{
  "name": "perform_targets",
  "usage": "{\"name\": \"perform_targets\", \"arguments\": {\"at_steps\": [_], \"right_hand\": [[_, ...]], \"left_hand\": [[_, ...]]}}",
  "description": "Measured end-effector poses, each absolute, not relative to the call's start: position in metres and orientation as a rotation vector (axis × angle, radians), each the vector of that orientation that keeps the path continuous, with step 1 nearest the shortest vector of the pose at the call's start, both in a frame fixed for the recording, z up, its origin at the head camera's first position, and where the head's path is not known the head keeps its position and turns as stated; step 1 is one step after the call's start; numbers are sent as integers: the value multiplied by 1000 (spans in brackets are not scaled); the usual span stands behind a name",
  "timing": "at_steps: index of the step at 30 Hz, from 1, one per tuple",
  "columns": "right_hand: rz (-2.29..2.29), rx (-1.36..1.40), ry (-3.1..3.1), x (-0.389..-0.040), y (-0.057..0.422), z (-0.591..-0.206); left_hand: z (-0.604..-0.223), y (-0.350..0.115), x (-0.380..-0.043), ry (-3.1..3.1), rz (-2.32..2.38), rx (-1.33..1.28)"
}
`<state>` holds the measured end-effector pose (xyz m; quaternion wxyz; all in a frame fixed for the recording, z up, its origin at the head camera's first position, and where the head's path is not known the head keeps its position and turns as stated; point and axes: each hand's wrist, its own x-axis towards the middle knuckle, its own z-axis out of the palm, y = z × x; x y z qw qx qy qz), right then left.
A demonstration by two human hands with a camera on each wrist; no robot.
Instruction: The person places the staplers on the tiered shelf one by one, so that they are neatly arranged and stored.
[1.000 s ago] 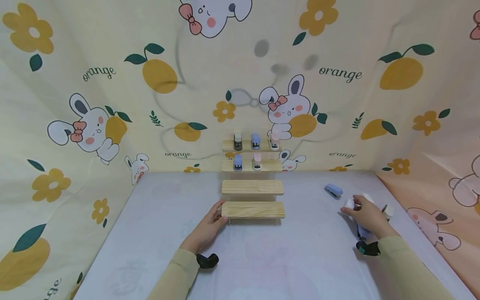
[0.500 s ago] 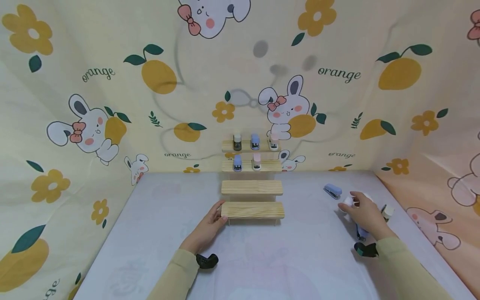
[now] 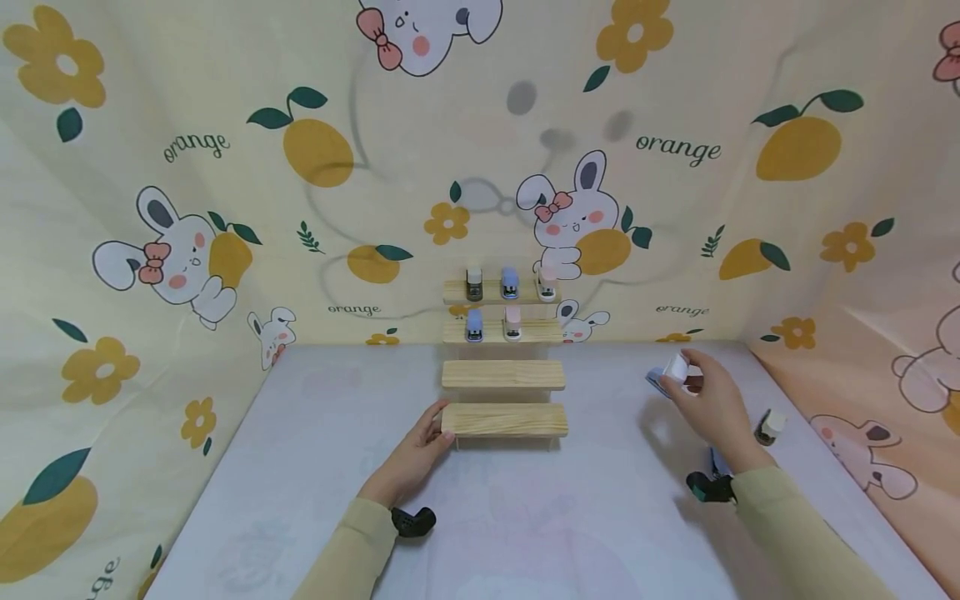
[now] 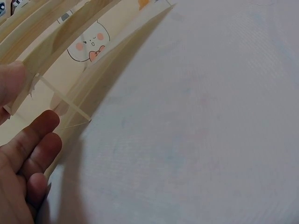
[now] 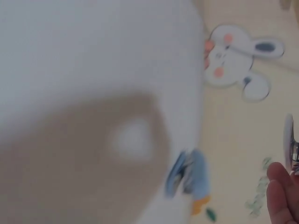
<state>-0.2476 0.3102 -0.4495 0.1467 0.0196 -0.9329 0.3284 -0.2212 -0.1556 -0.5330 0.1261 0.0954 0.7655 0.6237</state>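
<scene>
My right hand [image 3: 712, 404] pinches a small white stapler [image 3: 676, 368] above the right side of the table; in the right wrist view only part of that stapler [image 5: 289, 144] shows at the edge. Below and behind it lies a blue stapler [image 5: 200, 175], partly covered in the head view. My left hand [image 3: 411, 460] grips the left end of the lowest shelf of a stepped wooden stand [image 3: 504, 421]. In the left wrist view, its other fingers [image 4: 42, 151] curve loosely beside the stand's clear support.
Several staplers stand on the two upper shelves, among them a pink one [image 3: 512, 322] and a dark one with a white top [image 3: 474, 284]. Near the right wrist lie a white-topped dark stapler [image 3: 771, 427] and a partly hidden blue one [image 3: 718, 462]. Printed cloth walls surround the table.
My right hand has lifted the white stapler from beside the other staplers and moved it farther back and slightly left. My left hand has stayed at the stand.
</scene>
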Motion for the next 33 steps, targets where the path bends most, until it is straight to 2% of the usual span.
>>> {"name": "perform_targets", "arguments": {"at_steps": [21,33], "right_hand": [[1104,300,-2599,-266,202,-414],[1301,297,-2596,-289,169,-407]], "left_hand": [[-535,-156,-224,2261,1787,267],[-537,-155,-224,2271,1801,263]]}}
